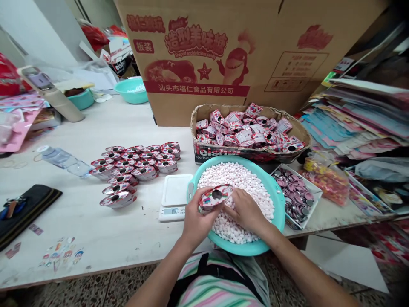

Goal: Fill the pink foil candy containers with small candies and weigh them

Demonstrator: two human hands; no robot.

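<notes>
Over the turquoise basin (238,248), which is filled with small white pieces (251,181), the left hand (198,218) grips an oval container (208,198), its round hole facing up. The right hand's (247,209) fingers bend at the container's right end; whether they grip it, I cannot tell. Behind the basin, a cut-down carton (211,154) holds a heap of similar containers (244,135). Right of the basin, a white box (312,208) holds pink and silvery round pieces (295,192). Left of it sits a scale (176,192).
</notes>
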